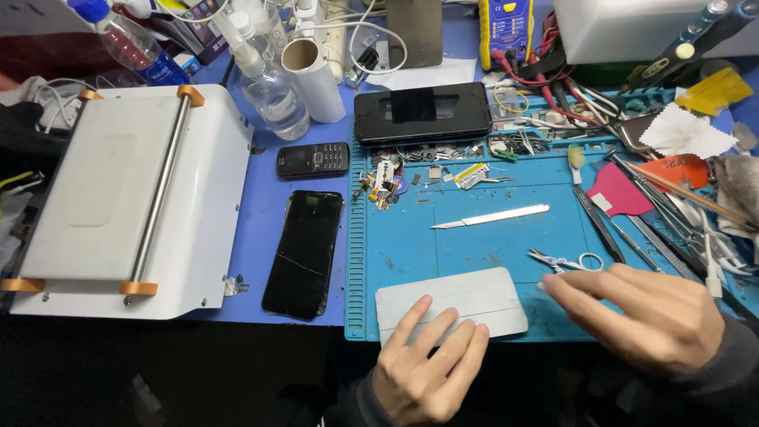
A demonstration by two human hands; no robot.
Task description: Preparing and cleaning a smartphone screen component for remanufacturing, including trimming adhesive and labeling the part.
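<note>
My left hand point(427, 364) rests flat with its fingers on the near edge of a grey rectangular plate point(466, 299) lying on the blue work mat point(474, 237). My right hand point(644, 316) reaches left just right of the plate, its fingertips near the plate's right end and close to small scissors point(565, 261). Whether it pinches something small I cannot tell. A scalpel-like blade point(494, 216) lies on the mat above the plate.
A cracked black phone point(304, 253) and a small keypad phone point(313, 160) lie left of the mat. A white machine with a metal bar point(126, 198) stands at far left. A black phone point(423, 113), bottles, screws, tweezers and tools crowd the back and right.
</note>
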